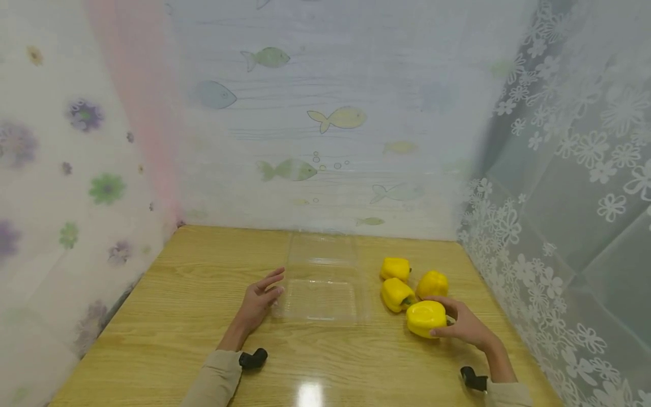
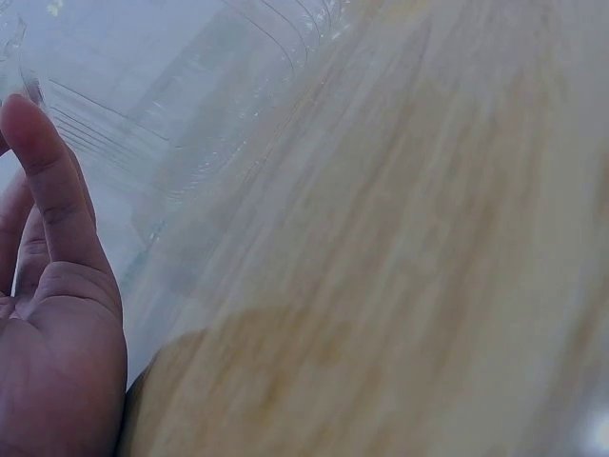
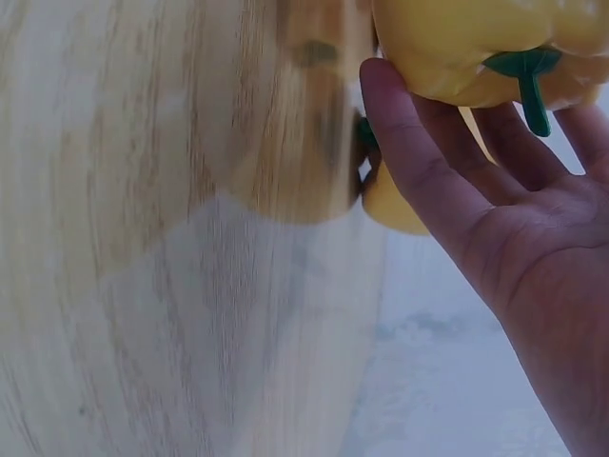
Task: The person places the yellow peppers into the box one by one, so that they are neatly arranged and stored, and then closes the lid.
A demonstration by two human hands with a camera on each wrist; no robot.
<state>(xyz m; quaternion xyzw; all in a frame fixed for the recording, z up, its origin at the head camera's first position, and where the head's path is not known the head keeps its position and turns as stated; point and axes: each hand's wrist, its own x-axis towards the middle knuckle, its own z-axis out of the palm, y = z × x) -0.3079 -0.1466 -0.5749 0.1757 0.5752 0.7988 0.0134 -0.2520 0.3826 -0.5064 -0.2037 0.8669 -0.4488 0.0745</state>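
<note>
My right hand [image 1: 465, 325] holds a yellow bell pepper [image 1: 425, 318], thumb on its near side and fingers along the far side. In the right wrist view this pepper [image 3: 476, 43] shows its green stem toward the palm. Two more yellow peppers [image 1: 395, 269] [image 1: 396, 294] lie to its left and behind, and another pepper [image 1: 433, 284] is just behind it. An open clear plastic container [image 1: 320, 299] lies mid-table, its lid [image 1: 322, 249] folded back toward the wall. My left hand [image 1: 258, 302] is at the container's left edge, fingers loosely extended, thumb tip [image 2: 29, 129] right at the plastic.
The wooden table [image 1: 173, 316] ends at a back curtain printed with fish [image 1: 335, 118]. Flowered sheets hang along the left [image 1: 83, 116] and right [image 1: 585, 152] sides. A black wrist mount sits on each sleeve [image 1: 253, 359] [image 1: 474, 379].
</note>
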